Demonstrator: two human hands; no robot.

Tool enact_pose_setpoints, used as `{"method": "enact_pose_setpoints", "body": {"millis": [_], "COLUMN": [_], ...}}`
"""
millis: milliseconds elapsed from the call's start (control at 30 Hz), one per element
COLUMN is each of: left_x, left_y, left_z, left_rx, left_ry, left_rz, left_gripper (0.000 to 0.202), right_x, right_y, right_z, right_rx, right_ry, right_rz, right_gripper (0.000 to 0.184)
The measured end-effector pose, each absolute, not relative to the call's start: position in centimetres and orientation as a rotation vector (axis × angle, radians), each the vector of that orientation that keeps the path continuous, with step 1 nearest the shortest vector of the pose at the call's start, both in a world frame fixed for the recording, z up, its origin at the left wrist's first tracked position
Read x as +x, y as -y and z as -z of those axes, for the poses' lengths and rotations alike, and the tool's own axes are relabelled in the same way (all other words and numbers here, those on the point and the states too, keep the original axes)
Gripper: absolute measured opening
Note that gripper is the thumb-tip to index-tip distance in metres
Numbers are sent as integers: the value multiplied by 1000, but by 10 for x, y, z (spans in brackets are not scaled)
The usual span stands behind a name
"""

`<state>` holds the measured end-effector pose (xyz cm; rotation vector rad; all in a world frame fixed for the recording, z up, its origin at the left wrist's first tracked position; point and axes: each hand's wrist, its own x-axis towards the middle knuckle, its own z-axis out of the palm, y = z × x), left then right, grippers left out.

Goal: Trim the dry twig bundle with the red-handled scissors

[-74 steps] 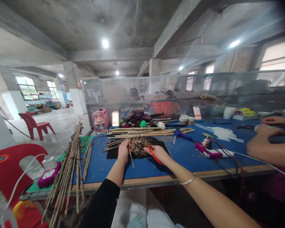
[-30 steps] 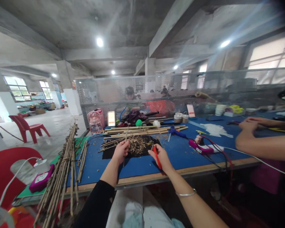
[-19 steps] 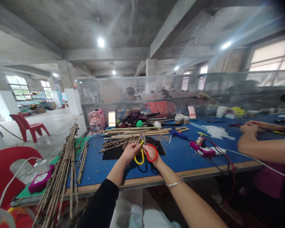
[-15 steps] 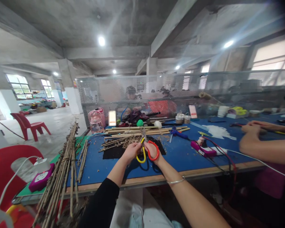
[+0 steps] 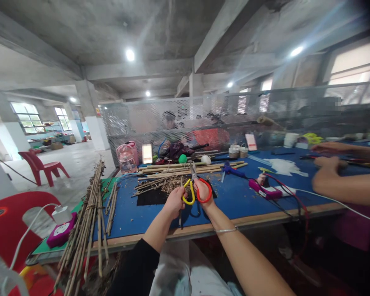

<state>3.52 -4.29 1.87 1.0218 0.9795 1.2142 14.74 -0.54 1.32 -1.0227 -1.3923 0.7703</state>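
My right hand (image 5: 204, 195) grips a pair of scissors (image 5: 192, 190) with one red and one yellow loop, blades pointing up and away. My left hand (image 5: 174, 202) is closed around a thin brown stick (image 5: 180, 216) held roughly upright just left of the scissors. Both hands hover over the near part of the blue table (image 5: 132, 216). Just behind them lies a black mat (image 5: 149, 198) covered with a heap of dry trimmings (image 5: 169, 184).
A bundle of long bamboo sticks (image 5: 91, 213) lies along the table's left end, more sticks (image 5: 185, 168) across the back. A magenta glue gun (image 5: 265, 191) with cables, a blue tool (image 5: 231, 170), a pink bottle (image 5: 126, 158), a magenta power strip (image 5: 61, 232). A co-worker's arms (image 5: 342, 183) at right.
My right hand lifted the scissors off the table and both hands met around them. The left hand now holds a stick upright, and both hands have shifted slightly right.
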Motion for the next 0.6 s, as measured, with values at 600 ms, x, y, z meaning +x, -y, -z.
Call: {"method": "enact_pose_setpoints", "body": {"millis": [600], "left_x": [39], "left_y": [41], "left_z": [-24], "left_rx": [1157], "left_ry": [-1128], "left_rz": [-1221], "left_gripper": [36], "right_x": [144], "right_y": [13], "right_z": [-11], "right_rx": [-904], "right_ry": [1386], "right_rz": [-986], "right_gripper": [42]}}
